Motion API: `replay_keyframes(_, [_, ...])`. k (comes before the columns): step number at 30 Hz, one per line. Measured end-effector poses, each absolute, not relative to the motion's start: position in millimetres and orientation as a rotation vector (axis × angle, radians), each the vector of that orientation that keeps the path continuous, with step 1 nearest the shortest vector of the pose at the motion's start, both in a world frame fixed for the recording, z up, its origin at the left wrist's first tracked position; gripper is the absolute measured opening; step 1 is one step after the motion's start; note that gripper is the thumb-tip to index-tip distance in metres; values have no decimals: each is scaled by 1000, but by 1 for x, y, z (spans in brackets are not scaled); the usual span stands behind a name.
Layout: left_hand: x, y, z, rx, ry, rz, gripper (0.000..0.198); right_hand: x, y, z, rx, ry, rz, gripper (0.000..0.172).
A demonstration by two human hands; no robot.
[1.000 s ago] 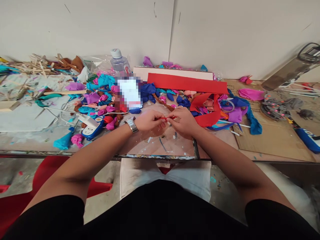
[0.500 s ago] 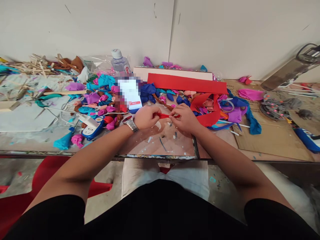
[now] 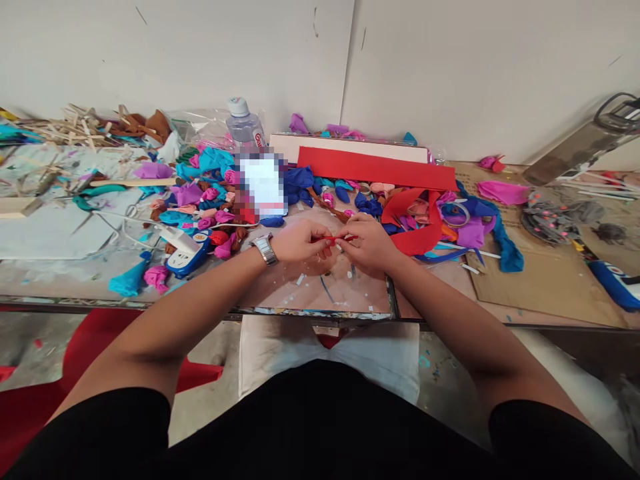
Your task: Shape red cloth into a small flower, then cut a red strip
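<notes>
My left hand (image 3: 299, 243), with a metal watch on its wrist, and my right hand (image 3: 369, 244) meet over the near middle of the worktable (image 3: 350, 293). Both pinch a thin red strip of material (image 3: 339, 237) stretched between their fingertips. Just behind my hands lie several small rolled flowers in pink, blue and brown, and a curled red sheet (image 3: 415, 227) at the right.
A long red sheet (image 3: 375, 168) lies at the back against the wall, beside a plastic water bottle (image 3: 245, 127). A white and blue power strip (image 3: 185, 250) sits at the left. Wooden sticks pile up at far left. Cardboard (image 3: 540, 280) covers the right side.
My hands drew the red strip a little away from me and then back toward me. The strip looks narrower now than half a second ago.
</notes>
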State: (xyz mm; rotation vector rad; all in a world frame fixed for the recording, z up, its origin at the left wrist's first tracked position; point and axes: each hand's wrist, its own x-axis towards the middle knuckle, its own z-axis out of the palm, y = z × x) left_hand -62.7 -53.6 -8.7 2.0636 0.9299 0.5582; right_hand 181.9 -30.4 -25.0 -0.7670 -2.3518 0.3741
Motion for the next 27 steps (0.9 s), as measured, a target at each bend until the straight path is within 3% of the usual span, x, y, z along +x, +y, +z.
replay_keyframes(13, [-66, -47, -9, 1503, 664, 478, 25, 181, -32, -21, -700, -2371, 299, 29])
replay_keyframes(19, [-65, -48, -13, 1520, 723, 507, 44, 184, -32, -15, -690, -2418, 221, 31])
replay_keyframes(27, [-63, -51, -7, 1569, 721, 574, 38, 185, -33, -14, -698, -2423, 151, 30])
